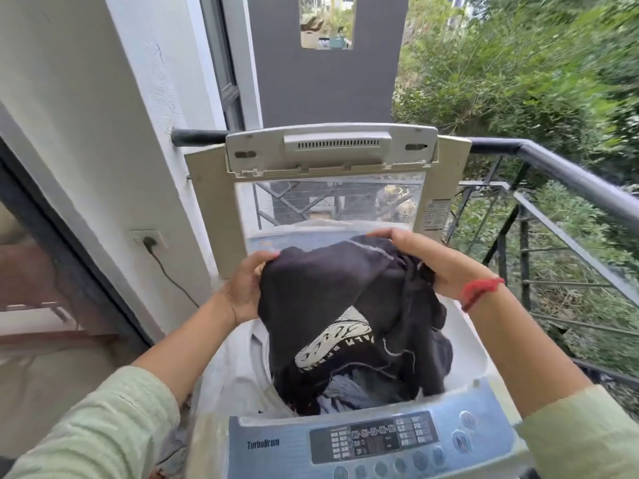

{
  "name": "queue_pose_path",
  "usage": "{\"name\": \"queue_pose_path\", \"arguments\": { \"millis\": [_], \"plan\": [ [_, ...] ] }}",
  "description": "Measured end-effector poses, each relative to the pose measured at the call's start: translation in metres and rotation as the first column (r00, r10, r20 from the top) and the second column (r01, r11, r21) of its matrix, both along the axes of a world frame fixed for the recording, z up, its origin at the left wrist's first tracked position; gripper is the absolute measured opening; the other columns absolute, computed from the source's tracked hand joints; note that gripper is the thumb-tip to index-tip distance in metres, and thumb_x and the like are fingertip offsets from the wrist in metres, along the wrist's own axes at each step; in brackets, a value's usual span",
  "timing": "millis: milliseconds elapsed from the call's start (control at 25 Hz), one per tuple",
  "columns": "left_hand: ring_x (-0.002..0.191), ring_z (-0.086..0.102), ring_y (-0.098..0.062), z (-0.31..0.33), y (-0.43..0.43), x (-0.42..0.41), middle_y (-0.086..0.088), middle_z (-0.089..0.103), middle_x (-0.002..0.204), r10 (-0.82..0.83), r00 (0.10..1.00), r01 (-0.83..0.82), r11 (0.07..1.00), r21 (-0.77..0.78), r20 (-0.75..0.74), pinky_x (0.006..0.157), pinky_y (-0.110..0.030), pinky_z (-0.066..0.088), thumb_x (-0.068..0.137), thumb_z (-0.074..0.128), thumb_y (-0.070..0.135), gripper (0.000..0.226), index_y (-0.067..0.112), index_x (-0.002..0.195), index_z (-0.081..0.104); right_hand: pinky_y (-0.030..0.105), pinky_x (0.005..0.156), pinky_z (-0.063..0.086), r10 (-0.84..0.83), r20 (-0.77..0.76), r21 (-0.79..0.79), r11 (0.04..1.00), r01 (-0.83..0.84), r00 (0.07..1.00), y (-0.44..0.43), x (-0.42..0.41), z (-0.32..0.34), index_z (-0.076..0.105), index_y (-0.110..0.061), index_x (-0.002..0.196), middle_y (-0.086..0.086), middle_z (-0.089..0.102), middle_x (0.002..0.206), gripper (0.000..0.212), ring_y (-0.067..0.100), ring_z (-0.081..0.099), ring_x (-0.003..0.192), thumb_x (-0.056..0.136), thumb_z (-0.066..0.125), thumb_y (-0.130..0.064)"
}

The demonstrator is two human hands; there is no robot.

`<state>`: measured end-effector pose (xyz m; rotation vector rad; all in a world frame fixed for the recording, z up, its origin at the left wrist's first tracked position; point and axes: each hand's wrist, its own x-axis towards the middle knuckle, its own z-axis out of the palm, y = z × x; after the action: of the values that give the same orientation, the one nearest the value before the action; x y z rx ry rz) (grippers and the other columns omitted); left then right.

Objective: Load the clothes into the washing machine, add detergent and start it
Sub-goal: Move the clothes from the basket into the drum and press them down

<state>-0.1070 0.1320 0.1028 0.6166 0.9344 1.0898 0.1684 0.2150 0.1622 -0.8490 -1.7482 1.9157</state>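
A top-loading washing machine (484,361) stands before me with its lid (328,150) folded upright at the back. A black garment with a white print (318,292) hangs over the open drum. My left hand (247,288) grips its left edge and my right hand (425,257) grips its top right. The garment's lower part drops into the drum, where other dark clothes (349,392) lie. The blue control panel (373,440) with buttons runs along the near edge. No detergent is in view.
A white wall (103,133) with a socket and plugged cable (150,242) stands at the left. A dark balcony railing (570,181) runs at the right, with green bushes beyond. A dark sliding door frame (69,257) is at the far left.
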Motion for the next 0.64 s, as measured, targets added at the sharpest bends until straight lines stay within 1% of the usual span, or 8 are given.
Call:
{"name": "queue_pose_path", "arguments": {
  "millis": [40, 120, 200, 240, 320, 440, 520, 640],
  "plan": [
    [0.066, 0.065, -0.019, -0.001, 0.002, 0.002, -0.005, 0.070, 0.071, -0.006, 0.998, 0.005, 1.000, -0.024, -0.059, 0.060, -0.021, 0.051, 0.047, 0.079, 0.027, 0.035, 0.013, 0.078, 0.072, 0.026, 0.092, 0.047, 0.071, 0.241, 0.165, 0.980, -0.113, 0.968, 0.000, 0.006, 0.000, 0.052, -0.022, 0.129, -0.002, 0.059, 0.123, 0.065, 0.012, 0.057, 0.112, 0.071, 0.077, -0.040],
    [0.071, 0.061, -0.014, 0.000, 0.007, 0.005, -0.004, 0.066, 0.075, 0.027, 0.918, 0.015, 0.995, 0.103, -0.397, 0.061, -0.019, 0.048, 0.054, 0.076, 0.020, 0.039, 0.009, 0.089, 0.063, 0.025, 0.094, 0.041, -0.167, 0.675, 0.539, 0.777, -0.325, 0.719, 0.005, 0.012, -0.012, 0.048, -0.020, 0.132, -0.005, 0.054, 0.127, 0.072, 0.013, 0.051, 0.116, 0.069, 0.081, -0.027],
    [0.066, 0.053, 0.002, 0.008, 0.013, 0.009, -0.001, 0.056, 0.074, 0.250, 0.631, 0.001, 0.946, 0.323, -0.734, 0.061, -0.010, 0.042, 0.061, 0.080, 0.014, 0.052, 0.014, 0.104, 0.052, 0.030, 0.087, 0.044, -0.403, 0.607, 0.724, 0.635, -0.269, 0.685, 0.012, 0.013, -0.022, 0.059, -0.013, 0.119, 0.003, 0.063, 0.115, 0.050, 0.022, 0.056, 0.106, 0.072, 0.077, -0.020],
    [0.057, 0.048, 0.004, 0.016, 0.015, 0.009, 0.000, 0.049, 0.069, 0.358, 0.534, -0.009, 0.908, 0.419, -0.766, 0.058, -0.009, 0.039, 0.065, 0.080, 0.007, 0.058, 0.018, 0.112, 0.047, 0.030, 0.080, 0.044, -0.440, 0.529, 0.757, 0.632, -0.168, 0.726, 0.014, 0.013, -0.022, 0.063, -0.012, 0.108, 0.005, 0.065, 0.104, 0.034, 0.024, 0.058, 0.099, 0.076, 0.074, -0.018],
    [0.053, 0.037, -0.003, 0.029, 0.022, -0.002, 0.002, 0.034, 0.063, 0.409, 0.489, 0.087, 0.856, 0.509, -0.770, 0.057, -0.018, 0.034, 0.071, 0.078, 0.004, 0.064, 0.029, 0.120, 0.046, 0.030, 0.075, 0.043, -0.478, 0.447, 0.767, 0.639, -0.050, 0.756, 0.019, 0.019, -0.016, 0.063, -0.013, 0.093, 0.006, 0.064, 0.092, 0.012, 0.024, 0.057, 0.089, 0.082, 0.068, -0.013],
    [0.068, 0.049, -0.009, 0.038, 0.023, -0.023, 0.001, 0.049, 0.072, -0.030, 0.371, 0.465, 0.871, 0.158, -0.928, 0.070, -0.023, 0.039, 0.071, 0.078, 0.033, 0.047, 0.039, 0.114, 0.059, 0.032, 0.076, 0.047, -0.521, 0.369, 0.777, 0.628, 0.052, 0.770, 0.025, 0.028, -0.006, 0.066, -0.014, 0.091, 0.007, 0.065, 0.088, 0.011, 0.022, 0.057, 0.085, 0.083, 0.066, -0.008],
    [0.072, 0.054, -0.009, 0.035, 0.020, -0.023, 0.007, 0.058, 0.078, -0.302, 0.096, 0.603, 0.776, -0.186, -0.949, 0.072, -0.026, 0.042, 0.072, 0.078, 0.040, 0.028, 0.040, 0.097, 0.066, 0.028, 0.064, 0.046, -0.509, 0.300, 0.748, 0.650, 0.132, 0.807, 0.017, 0.019, -0.001, 0.066, -0.015, 0.078, 0.005, 0.064, 0.074, 0.006, 0.016, 0.056, 0.071, 0.078, 0.072, -0.013],
    [0.076, 0.057, -0.014, 0.019, 0.023, -0.020, 0.003, 0.062, 0.080, -0.259, -0.091, 0.504, 0.821, -0.269, -0.962, 0.068, -0.031, 0.043, 0.079, 0.073, 0.029, 0.011, 0.032, 0.087, 0.067, 0.020, 0.058, 0.042, -0.329, 0.367, 0.654, 0.756, 0.010, 0.870, 0.002, 0.001, 0.005, 0.069, -0.016, 0.076, -0.004, 0.062, 0.066, 0.006, 0.003, 0.054, 0.059, 0.077, 0.075, -0.017]
  ]
}}
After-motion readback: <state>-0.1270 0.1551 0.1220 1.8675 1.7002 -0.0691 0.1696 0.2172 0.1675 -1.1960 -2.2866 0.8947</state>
